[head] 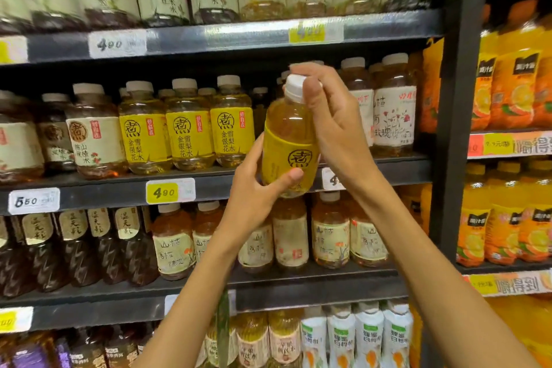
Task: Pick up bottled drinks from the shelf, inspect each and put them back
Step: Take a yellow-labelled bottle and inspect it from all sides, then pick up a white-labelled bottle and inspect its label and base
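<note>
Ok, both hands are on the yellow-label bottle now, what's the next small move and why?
Probably turn the clear plastic yellow-label bottle a little to bring its label round. The left hand grips its lower body, the right hand pinches the white cap, and it is off the dark metal shelf, tilted, with only part of the label facing the camera.

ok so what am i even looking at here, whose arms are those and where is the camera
There is no machine here. The picture comes from a wide-angle camera worn on a person's head, looking forward and down, so the two bare arms are that person's own. They stand at a shop shelf packed with bottled drinks, with price tags along the shelf edges. Both hands hold one yellow-labelled bottle in front of the shelf: the left hand grips its lower part, and the right hand is curled round its white cap. Three matching yellow-labelled bottles stand on the middle shelf to the left, and orange juice bottles fill the next rack on the right.
</note>
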Available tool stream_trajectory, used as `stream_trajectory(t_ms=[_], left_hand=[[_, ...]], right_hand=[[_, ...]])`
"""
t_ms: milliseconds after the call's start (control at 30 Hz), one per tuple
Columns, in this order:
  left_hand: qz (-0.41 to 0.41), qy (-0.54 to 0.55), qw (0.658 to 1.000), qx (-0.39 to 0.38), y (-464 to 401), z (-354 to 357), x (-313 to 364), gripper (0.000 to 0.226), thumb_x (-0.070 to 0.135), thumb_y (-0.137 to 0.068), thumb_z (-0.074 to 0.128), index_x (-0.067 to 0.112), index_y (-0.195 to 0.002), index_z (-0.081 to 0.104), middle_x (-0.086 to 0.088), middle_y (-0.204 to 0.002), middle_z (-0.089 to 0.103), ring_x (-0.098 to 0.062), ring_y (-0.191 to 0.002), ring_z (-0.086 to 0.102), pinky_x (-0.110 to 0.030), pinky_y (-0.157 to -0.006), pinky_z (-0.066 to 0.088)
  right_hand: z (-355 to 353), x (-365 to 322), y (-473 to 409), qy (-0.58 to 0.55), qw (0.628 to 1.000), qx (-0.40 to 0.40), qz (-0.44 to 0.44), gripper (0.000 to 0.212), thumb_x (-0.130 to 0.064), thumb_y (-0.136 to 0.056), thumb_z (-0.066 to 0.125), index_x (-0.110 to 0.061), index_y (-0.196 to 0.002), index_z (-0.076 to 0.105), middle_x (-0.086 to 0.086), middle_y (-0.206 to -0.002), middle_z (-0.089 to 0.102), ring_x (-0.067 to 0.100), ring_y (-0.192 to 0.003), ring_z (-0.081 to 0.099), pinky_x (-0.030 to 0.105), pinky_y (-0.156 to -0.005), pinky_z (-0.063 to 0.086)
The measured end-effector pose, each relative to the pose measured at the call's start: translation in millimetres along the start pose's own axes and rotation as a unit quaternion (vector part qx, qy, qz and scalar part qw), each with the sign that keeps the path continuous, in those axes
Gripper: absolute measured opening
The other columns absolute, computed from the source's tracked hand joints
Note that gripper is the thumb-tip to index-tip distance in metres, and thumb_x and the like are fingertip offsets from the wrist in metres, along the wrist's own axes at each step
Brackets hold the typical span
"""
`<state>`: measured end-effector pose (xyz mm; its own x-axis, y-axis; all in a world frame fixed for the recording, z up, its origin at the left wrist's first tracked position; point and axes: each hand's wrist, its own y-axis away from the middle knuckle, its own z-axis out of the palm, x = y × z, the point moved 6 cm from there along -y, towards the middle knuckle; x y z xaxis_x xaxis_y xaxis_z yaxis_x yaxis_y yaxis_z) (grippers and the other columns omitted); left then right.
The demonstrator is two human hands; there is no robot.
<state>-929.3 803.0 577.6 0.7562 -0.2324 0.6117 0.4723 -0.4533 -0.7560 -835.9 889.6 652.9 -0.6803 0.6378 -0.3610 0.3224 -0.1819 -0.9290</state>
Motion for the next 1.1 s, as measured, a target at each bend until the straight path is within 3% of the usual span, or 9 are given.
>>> stream_trajectory(t_ms=[133, 267, 400, 500, 600, 700, 833, 933, 1100], left_hand=[[0.003, -0.003, 1.0, 0.015, -23, -4, -5, 0.068, 0.036, -0.077, 0.069, 0.018, -0.138, 0.046, 0.014, -0.122, 0.06, 0.013, -0.108, 0.055, -0.003, -0.08, 0.044], [-0.018, -0.001, 1.0, 0.02, -38, -3, -18, 0.069, 0.036, -0.075, 0.071, 0.019, -0.137, 0.046, 0.006, -0.124, 0.062, 0.0, -0.112, 0.059, -0.011, -0.085, 0.049], [-0.02, -0.02, 0.998, 0.053, -42, 0, -25, 0.064, 0.037, -0.079, 0.069, 0.033, -0.132, 0.032, 0.034, -0.112, 0.052, 0.028, -0.1, 0.049, 0.005, -0.075, 0.039], [-0.027, -0.063, 0.993, 0.094, -40, 0, -32, 0.065, 0.04, -0.082, 0.066, 0.024, -0.137, 0.035, 0.038, -0.103, 0.042, 0.039, -0.089, 0.039, 0.011, -0.07, 0.032], [-0.023, -0.157, 0.98, 0.12, -41, -5, -29, 0.07, 0.048, -0.082, 0.065, 0.016, -0.139, 0.04, 0.025, -0.107, 0.043, 0.02, -0.092, 0.042, 0.01, -0.076, 0.028], [0.011, -0.243, 0.962, 0.124, -41, -8, -27, 0.075, 0.046, -0.08, 0.069, 0.012, -0.14, 0.04, 0.002, -0.134, 0.044, -0.01, -0.124, 0.04, -0.014, -0.101, 0.03], [0.009, -0.254, 0.959, 0.127, -39, -6, -31, 0.076, 0.04, -0.08, 0.072, 0.011, -0.141, 0.038, -0.004, -0.138, 0.042, -0.015, -0.129, 0.039, -0.03, -0.108, 0.036], [0.005, -0.256, 0.955, 0.148, -41, -6, -34, 0.069, 0.035, -0.081, 0.073, 0.006, -0.136, 0.043, -0.008, -0.132, 0.047, -0.021, -0.122, 0.046, -0.04, -0.101, 0.043], [0.005, -0.305, 0.934, 0.187, -41, 0, -34, 0.068, 0.036, -0.082, 0.071, 0.004, -0.136, 0.044, -0.011, -0.131, 0.05, -0.022, -0.124, 0.045, -0.029, -0.102, 0.037]], right_hand=[[3, 16, -23, 0.025, 1.0, 0.01, -0.011, 0.032, -0.019, -0.103, 0.036, -0.004, -0.125, 0.053, -0.008, -0.106, 0.057, 0.019, -0.097, 0.061, 0.049, -0.083, 0.051], [7, 38, -33, 0.012, 0.999, 0.034, 0.011, 0.027, -0.017, -0.103, 0.039, -0.004, -0.123, 0.051, -0.001, -0.106, 0.056, 0.024, -0.098, 0.059, 0.047, -0.085, 0.05], [11, 47, -42, 0.019, 0.998, 0.056, 0.005, 0.013, -0.016, -0.102, 0.043, -0.009, -0.111, 0.051, 0.001, -0.096, 0.056, 0.029, -0.089, 0.056, 0.047, -0.078, 0.048], [14, 52, -47, 0.139, 0.987, 0.084, -0.009, 0.019, -0.021, -0.101, 0.046, -0.009, -0.108, 0.059, 0.0, -0.102, 0.06, 0.021, -0.103, 0.054, 0.046, -0.092, 0.041], [19, 55, -51, 0.273, 0.957, 0.098, -0.025, 0.022, -0.027, -0.1, 0.046, -0.016, -0.109, 0.063, -0.002, -0.107, 0.062, 0.016, -0.111, 0.05, 0.037, -0.097, 0.031], [18, 62, -58, 0.294, 0.951, 0.091, -0.007, 0.024, -0.028, -0.101, 0.044, -0.018, -0.112, 0.062, -0.002, -0.107, 0.061, 0.017, -0.112, 0.047, 0.035, -0.096, 0.028], [22, 69, -57, 0.319, 0.943, 0.096, -0.016, 0.027, -0.025, -0.101, 0.044, -0.015, -0.118, 0.062, 0.004, -0.112, 0.063, 0.026, -0.113, 0.047, 0.041, -0.095, 0.031], [26, 78, -57, 0.382, 0.92, 0.084, -0.014, 0.032, -0.03, -0.102, 0.042, -0.012, -0.12, 0.061, 0.007, -0.113, 0.065, 0.029, -0.116, 0.046, 0.039, -0.094, 0.027], [30, 96, -58, 0.464, 0.885, 0.029, -0.017, 0.043, -0.043, -0.101, 0.033, -0.014, -0.123, 0.056, 0.006, -0.115, 0.064, 0.028, -0.121, 0.042, 0.038, -0.097, 0.024]])
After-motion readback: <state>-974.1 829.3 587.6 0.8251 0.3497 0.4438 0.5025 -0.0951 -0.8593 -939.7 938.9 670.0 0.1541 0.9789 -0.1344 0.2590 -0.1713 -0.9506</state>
